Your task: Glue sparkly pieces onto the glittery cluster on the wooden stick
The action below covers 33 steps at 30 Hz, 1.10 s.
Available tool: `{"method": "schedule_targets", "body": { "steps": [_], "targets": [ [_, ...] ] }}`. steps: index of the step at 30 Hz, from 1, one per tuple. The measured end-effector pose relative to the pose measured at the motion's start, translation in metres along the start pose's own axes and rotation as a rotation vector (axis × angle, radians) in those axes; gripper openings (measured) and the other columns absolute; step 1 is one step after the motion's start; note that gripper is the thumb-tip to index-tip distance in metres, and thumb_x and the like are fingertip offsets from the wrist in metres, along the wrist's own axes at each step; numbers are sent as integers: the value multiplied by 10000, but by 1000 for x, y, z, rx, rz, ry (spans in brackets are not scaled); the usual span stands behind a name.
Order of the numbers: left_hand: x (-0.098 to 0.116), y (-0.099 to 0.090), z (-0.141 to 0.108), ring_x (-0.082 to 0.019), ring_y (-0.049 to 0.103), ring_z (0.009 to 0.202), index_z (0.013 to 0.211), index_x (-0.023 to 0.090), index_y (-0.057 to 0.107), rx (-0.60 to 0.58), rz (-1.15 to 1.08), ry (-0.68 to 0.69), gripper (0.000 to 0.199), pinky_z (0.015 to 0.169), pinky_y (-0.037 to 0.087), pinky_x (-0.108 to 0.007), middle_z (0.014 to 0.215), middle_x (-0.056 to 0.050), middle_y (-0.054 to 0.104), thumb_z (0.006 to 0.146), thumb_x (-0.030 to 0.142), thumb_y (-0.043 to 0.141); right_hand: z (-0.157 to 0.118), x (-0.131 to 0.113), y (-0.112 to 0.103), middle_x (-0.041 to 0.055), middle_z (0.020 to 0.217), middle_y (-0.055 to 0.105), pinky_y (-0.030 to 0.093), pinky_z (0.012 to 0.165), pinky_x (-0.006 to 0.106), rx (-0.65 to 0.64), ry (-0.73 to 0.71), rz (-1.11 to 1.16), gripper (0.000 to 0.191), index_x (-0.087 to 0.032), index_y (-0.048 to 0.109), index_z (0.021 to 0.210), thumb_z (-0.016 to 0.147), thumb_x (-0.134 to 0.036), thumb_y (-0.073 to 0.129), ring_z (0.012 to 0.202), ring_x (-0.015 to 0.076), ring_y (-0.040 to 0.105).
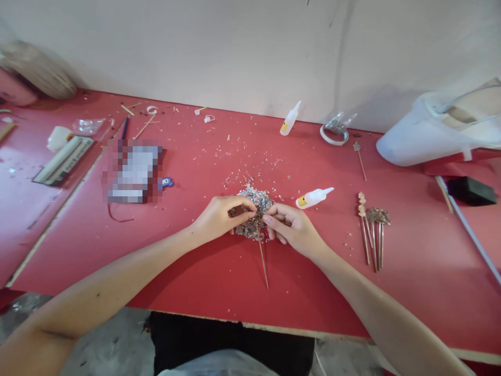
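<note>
A pile of small multicoloured chips (254, 197) lies on the red table, between and under my hands. A thin stick (263, 261) with a small ornament at its upper end slants over the pile toward the table's front edge. My left hand (237, 213) pinches at the ornament's left side, thumb and forefinger closed on something too small to make out. From the right, my right hand (287, 224) has its fingers closed at the ornament, and what they grip is hidden. A white glue bottle with a yellow label (313, 198) lies just right of the pile.
Several ornamented sticks (376, 240) lie right, with a single one (362, 162) behind. Another glue bottle (289, 120), a tape ring (334, 137) and a white bucket (415, 130) are near the wall. A blurred rectangular object (135, 172) and a knife package (64, 161) are left.
</note>
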<state>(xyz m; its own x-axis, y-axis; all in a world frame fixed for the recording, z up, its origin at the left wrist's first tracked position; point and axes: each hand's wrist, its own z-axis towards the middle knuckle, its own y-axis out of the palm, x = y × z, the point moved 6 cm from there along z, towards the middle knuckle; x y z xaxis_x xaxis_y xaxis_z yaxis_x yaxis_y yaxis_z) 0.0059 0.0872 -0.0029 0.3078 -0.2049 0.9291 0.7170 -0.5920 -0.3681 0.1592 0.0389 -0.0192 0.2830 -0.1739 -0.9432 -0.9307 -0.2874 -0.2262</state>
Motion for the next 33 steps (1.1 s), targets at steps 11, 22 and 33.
{"method": "schedule_targets", "body": {
  "steps": [11,22,33],
  "targets": [
    [-1,0,0,-37,546,413,912,174,653,7,-14,-13,152,441,462,-145,793,-4,694,863,307,600,0,0,0,-45,560,585,321,410,199,-4,-6,7,227,-195,536,803,901,-400,528,394,48,414],
    [-1,-1,0,-32,541,415,921,172,658,18,-17,6,143,442,464,-139,792,-3,695,862,287,596,0,-2,-1,-44,558,578,322,411,190,-3,-13,6,220,-192,530,791,901,-383,530,393,45,413],
    [-6,1,1,-61,572,509,985,170,624,-1,-87,-22,192,404,483,-127,854,-27,676,839,294,609,0,0,-2,-52,554,558,317,404,187,32,-15,7,220,-196,507,769,902,-369,530,388,41,405]
  ]
}}
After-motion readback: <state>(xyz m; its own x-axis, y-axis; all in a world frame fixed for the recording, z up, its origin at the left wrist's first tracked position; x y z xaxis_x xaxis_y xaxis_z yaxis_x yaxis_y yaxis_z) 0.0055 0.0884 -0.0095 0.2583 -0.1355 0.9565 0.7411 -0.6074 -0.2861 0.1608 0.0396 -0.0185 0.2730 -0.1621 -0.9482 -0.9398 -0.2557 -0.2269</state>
